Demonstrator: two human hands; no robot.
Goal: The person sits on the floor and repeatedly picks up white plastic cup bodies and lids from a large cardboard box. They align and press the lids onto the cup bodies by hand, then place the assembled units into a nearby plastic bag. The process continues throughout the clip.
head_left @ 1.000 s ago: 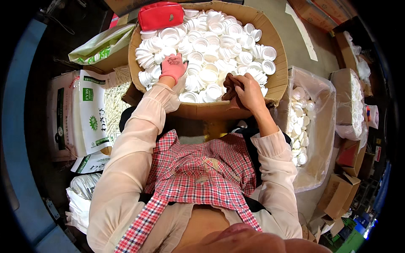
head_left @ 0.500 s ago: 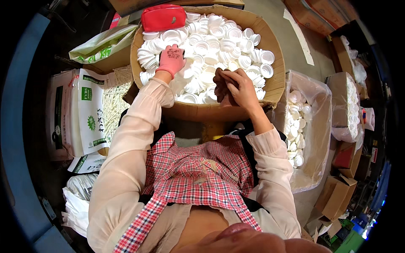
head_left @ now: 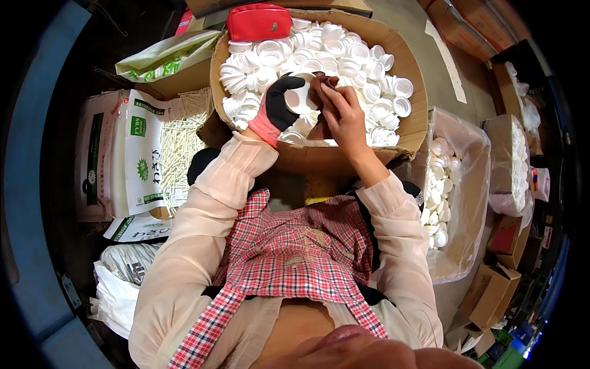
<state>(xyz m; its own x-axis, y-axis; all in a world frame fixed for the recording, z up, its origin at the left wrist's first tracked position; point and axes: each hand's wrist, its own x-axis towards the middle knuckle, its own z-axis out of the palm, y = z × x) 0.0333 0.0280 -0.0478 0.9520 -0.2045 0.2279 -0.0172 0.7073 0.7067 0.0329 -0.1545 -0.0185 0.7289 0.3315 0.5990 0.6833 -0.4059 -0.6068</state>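
My left hand (head_left: pixel 276 112), in a pink glove with a black palm, grips a round white plastic lid (head_left: pixel 298 98) between thumb and fingers, above the near part of a big cardboard box (head_left: pixel 295 161). Bunched in my bare right hand (head_left: pixel 346 120) is a brown cloth (head_left: pixel 319 130), pressed against the right side of that lid. Part of the lid is hidden by the cloth and fingers. Below and beyond both hands lies a heap of similar white lids (head_left: pixel 270 53) filling the box. A red zipped pouch (head_left: pixel 259 23) rests on the heap at the far left.
To the right stands a box lined with clear plastic (head_left: pixel 470 184), holding more white lids (head_left: pixel 437 197). On the left are many thin pale sticks (head_left: pixel 180 150) beside a printed white bag (head_left: pixel 138 166). Further cartons (head_left: pixel 488 295) line the right side.
My left hand has come up from the heap and turned palm inward, now with a lid in it. The cloth in my right hand has met that lid. The view has shifted slightly.
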